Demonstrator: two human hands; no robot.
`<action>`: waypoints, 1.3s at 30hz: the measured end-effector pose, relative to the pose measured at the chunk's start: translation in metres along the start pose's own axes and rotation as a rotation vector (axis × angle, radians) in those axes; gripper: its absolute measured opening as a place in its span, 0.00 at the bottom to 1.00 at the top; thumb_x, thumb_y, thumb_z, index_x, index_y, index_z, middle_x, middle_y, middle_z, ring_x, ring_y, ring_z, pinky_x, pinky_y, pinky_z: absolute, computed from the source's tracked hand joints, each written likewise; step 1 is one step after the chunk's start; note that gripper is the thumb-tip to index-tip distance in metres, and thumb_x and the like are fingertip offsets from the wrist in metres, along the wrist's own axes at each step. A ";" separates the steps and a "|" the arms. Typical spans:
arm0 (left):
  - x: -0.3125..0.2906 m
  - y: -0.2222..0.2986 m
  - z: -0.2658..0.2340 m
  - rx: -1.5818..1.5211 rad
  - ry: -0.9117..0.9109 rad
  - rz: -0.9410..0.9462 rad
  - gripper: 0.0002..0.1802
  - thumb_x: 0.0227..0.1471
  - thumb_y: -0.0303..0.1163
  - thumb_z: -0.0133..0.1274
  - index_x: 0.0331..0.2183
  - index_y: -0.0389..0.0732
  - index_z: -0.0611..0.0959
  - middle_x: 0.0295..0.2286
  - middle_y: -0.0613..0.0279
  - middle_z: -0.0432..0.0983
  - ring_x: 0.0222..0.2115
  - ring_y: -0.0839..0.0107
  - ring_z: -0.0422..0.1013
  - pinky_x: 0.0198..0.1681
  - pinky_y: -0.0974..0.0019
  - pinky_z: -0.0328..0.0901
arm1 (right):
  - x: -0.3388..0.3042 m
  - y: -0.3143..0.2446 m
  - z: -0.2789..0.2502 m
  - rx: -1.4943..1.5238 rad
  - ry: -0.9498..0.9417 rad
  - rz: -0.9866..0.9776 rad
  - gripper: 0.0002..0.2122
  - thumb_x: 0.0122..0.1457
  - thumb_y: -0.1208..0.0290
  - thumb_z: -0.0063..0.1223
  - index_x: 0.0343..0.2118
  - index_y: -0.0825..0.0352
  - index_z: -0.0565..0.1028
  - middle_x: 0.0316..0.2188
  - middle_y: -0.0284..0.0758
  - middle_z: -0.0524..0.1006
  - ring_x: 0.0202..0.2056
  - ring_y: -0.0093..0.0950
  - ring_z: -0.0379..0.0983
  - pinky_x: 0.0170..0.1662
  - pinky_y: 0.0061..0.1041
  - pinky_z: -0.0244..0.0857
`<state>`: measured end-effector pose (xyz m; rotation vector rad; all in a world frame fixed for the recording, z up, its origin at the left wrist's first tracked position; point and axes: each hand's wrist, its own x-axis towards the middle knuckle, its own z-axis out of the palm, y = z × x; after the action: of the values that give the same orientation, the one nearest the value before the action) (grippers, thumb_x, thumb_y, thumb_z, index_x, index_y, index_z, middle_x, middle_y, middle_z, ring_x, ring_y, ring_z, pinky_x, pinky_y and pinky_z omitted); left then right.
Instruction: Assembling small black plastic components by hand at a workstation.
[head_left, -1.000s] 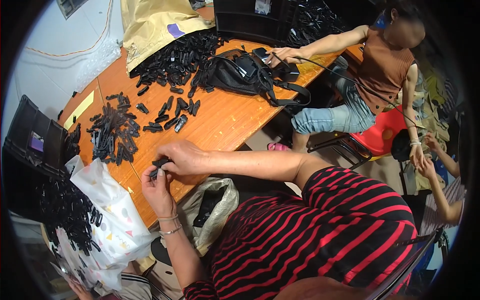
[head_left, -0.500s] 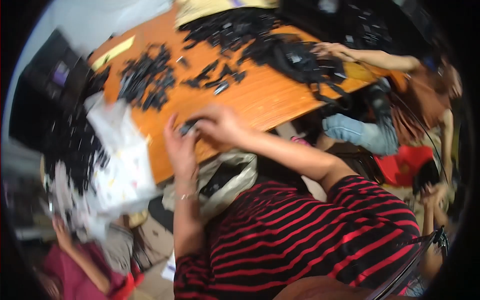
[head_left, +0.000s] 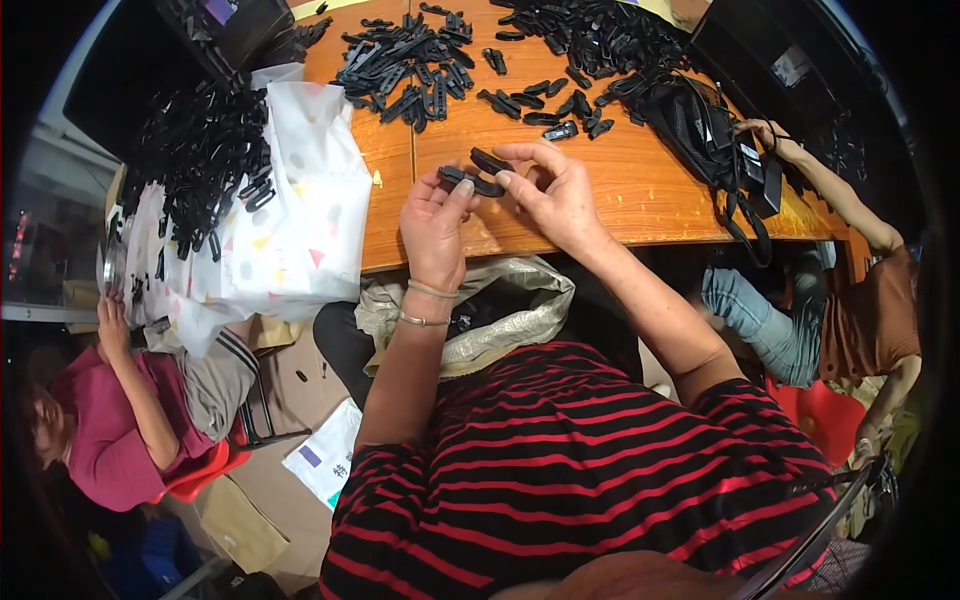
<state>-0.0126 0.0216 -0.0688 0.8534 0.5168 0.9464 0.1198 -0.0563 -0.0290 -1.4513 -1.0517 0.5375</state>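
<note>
Above the table's near edge, my left hand (head_left: 437, 225) pinches a long narrow black plastic piece (head_left: 460, 181) between thumb and fingers. My right hand (head_left: 563, 200) is closed on a second black elongated part (head_left: 488, 160), held just above and to the right of the first. The two parts come together near my right fingertips; I cannot tell whether they are joined. Beyond my hands lie several loose black pieces (head_left: 528, 100), one with a shiny grey face (head_left: 561, 131).
Heaps of similar black pieces (head_left: 405, 65) cover the wooden table's (head_left: 390, 235) far side. A white plastic sheet (head_left: 310, 190) with black parts lies left. An open sack (head_left: 520, 325) sits below the edge. At right, a co-worker's hand (head_left: 765, 135) touches a black bag (head_left: 685, 115); another person (head_left: 120, 400) sits left.
The view has swung, so the table and heaps sit higher and further right. The black parts, blurred together between my hands before, now show as two lengths at an angle.
</note>
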 end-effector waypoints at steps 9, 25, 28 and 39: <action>-0.003 0.005 0.007 0.036 -0.024 0.074 0.18 0.50 0.18 0.54 0.45 0.32 0.73 0.38 0.60 0.74 0.39 0.75 0.71 0.44 0.75 0.67 | 0.001 0.009 0.004 -0.202 -0.046 -0.156 0.09 0.48 0.81 0.60 0.35 0.70 0.77 0.25 0.29 0.70 0.20 0.13 0.65 0.24 0.14 0.60; -0.018 0.008 0.020 0.239 -0.080 0.259 0.22 0.52 0.18 0.52 0.50 0.31 0.69 0.44 0.53 0.72 0.44 0.71 0.70 0.50 0.71 0.63 | -0.004 0.005 0.008 -0.361 -0.020 -0.288 0.11 0.43 0.83 0.62 0.31 0.69 0.74 0.25 0.33 0.71 0.22 0.21 0.71 0.24 0.20 0.65; -0.023 0.008 0.026 0.296 -0.086 0.327 0.23 0.51 0.18 0.52 0.50 0.32 0.69 0.45 0.53 0.71 0.44 0.71 0.70 0.50 0.70 0.64 | -0.006 0.006 0.009 -0.426 0.001 -0.364 0.12 0.43 0.84 0.61 0.32 0.69 0.74 0.25 0.33 0.71 0.23 0.23 0.72 0.25 0.20 0.66; -0.029 0.015 0.020 0.544 -0.134 0.381 0.15 0.52 0.20 0.51 0.44 0.33 0.73 0.35 0.61 0.74 0.35 0.74 0.72 0.41 0.72 0.68 | -0.011 0.014 0.008 -0.001 -0.179 0.061 0.12 0.47 0.80 0.64 0.34 0.69 0.72 0.22 0.24 0.71 0.26 0.13 0.67 0.31 0.16 0.65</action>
<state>-0.0204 -0.0067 -0.0447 1.5360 0.5118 1.1013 0.1123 -0.0597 -0.0460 -1.4595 -1.1504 0.7215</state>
